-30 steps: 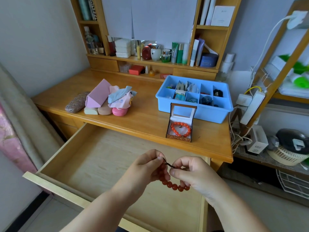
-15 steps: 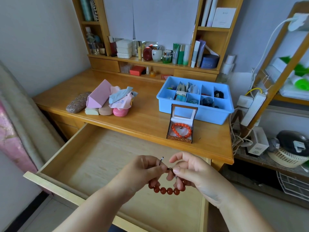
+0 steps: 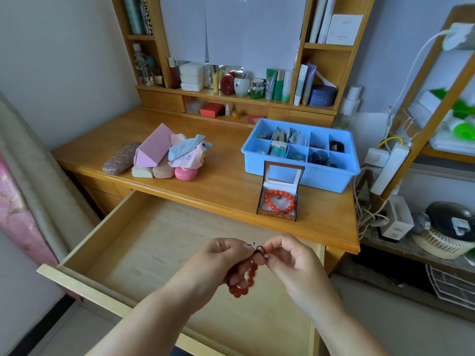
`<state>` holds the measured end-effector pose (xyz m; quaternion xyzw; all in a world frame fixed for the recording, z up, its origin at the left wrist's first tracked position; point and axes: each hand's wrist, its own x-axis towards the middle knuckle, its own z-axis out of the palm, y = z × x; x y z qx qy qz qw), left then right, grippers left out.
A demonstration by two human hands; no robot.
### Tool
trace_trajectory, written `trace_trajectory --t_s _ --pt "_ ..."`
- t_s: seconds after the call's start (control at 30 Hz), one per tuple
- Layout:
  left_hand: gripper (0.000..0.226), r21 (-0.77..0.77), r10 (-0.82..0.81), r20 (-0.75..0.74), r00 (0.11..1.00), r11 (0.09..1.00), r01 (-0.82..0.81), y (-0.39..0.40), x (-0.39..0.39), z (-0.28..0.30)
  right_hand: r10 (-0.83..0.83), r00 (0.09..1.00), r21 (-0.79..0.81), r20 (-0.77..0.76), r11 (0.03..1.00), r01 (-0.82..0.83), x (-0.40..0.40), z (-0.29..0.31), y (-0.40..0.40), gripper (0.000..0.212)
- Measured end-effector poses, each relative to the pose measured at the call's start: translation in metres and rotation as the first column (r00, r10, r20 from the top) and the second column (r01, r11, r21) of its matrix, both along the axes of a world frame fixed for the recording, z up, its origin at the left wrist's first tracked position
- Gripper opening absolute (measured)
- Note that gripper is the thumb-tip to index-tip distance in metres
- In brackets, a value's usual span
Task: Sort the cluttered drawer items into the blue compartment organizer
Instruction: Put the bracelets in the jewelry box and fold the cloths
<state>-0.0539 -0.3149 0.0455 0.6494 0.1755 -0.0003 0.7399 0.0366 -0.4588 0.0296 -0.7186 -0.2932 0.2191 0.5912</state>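
Both hands hold a red bead bracelet (image 3: 248, 280) above the open wooden drawer (image 3: 144, 253). My left hand (image 3: 218, 263) pinches its dark cord near the top and some beads hang under its fingers. My right hand (image 3: 290, 258) pinches the cord's knotted end with the white beads. The blue compartment organizer (image 3: 303, 173) sits on the desk at the back right with small items in several cells. In front of it stands an open jewellery box (image 3: 279, 194) with an orange-red bracelet (image 3: 279, 200) inside.
A pile of glasses cases and cloths (image 3: 164, 158) lies on the desk's left half. Shelves with bottles and jars (image 3: 244, 86) line the back. A rack with a power strip, cables and appliances (image 3: 401, 201) stands at the right. A bed edge (image 3: 23, 176) runs along the left.
The bracelet hung as a loop between both hands; now it is bunched more under my left hand. Both hands have edged up and right, and the cord's knot sits higher between the fingertips.
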Motion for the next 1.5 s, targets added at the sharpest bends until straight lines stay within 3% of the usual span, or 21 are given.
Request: trace_trajectory --t_s 0.1,0.17,0.23,0.37,0.57,0.73,0.9,1.0,1.07,1.17,1.23,1.3,1.4,1.5 --pt "0.035 0.15 0.026 -0.038 0.999 0.988 -0.02 -0.002 0.001 0.001 -0.023 1.0 0.04 -0.006 0.999 0.024 -0.001 -0.003 -0.001 0.008" --pt "0.041 0.212 0.01 -0.061 0.998 0.977 0.003 -0.001 0.0 0.002 0.033 0.999 0.028 -0.029 0.999 -0.032 -0.002 -0.002 -0.002 0.014" --pt "0.037 0.232 -0.021 -0.083 0.996 0.972 0.04 -0.002 -0.001 0.003 0.052 0.997 -0.041 0.049 0.998 -0.05 -0.001 0.0 -0.003 0.007" --pt "0.027 0.258 0.006 -0.092 0.996 0.966 0.018 -0.002 -0.001 0.002 0.065 0.979 -0.162 0.194 0.986 -0.033 0.004 0.006 -0.005 0.017" --pt "0.019 0.559 0.125 0.035 0.992 0.82 -0.123 -0.003 -0.001 -0.01 0.175 0.984 -0.247 0.024 0.955 -0.164 0.007 0.013 -0.002 0.027" --pt "0.017 0.559 0.054 0.101 0.993 0.823 -0.101 -0.006 -0.005 -0.006 0.273 0.939 -0.274 0.209 0.938 -0.212 0.013 0.014 -0.008 0.024" --pt "0.016 0.625 0.015 0.127 0.992 0.775 -0.092 -0.007 -0.011 -0.001 0.366 0.822 -0.292 0.436 0.922 -0.255 0.022 0.015 -0.014 0.022" --pt "0.017 0.646 0.003 0.147 0.989 0.757 -0.098 -0.008 -0.013 0.003 0.374 0.793 -0.287 0.48 0.922 -0.261 0.026 0.016 -0.017 0.019" --pt "0.016 0.571 -0.006 0.15 0.989 0.817 -0.082 -0.009 -0.014 0.008 0.343 0.842 -0.237 0.416 0.935 -0.264 0.027 0.017 -0.017 0.02" --pt "0.023 0.446 -0.008 0.139 0.99 0.893 -0.055 -0.011 -0.015 0.013 0.333 0.942 -0.04 0.038 0.943 -0.331 0.02 0.016 -0.012 0.019" --pt "0.031 0.428 0.025 0.163 0.986 0.899 -0.094 -0.013 -0.015 0.014 0.357 0.901 0.168 -0.245 0.931 -0.324 0.013 0.012 -0.008 0.021" --pt "0.033 0.506 0.081 0.211 0.974 0.844 -0.18 -0.014 -0.014 0.011 0.361 0.819 0.297 -0.445 0.923 -0.245 0.007 0.008 -0.005 0.018" --pt "0.026 0.604 0.138 0.26 0.956 0.749 -0.273 -0.012 -0.013 0.005 0.329 0.761 0.286 -0.559 0.938 -0.195 0.002 0.003 -0.004 0.007" --pt "0.019 0.398 0.153 0.204 0.967 0.889 -0.225 -0.011 -0.009 0.005 0.318 0.754 0.248 -0.575 0.946 -0.211 0.0 0.003 -0.001 0.008"
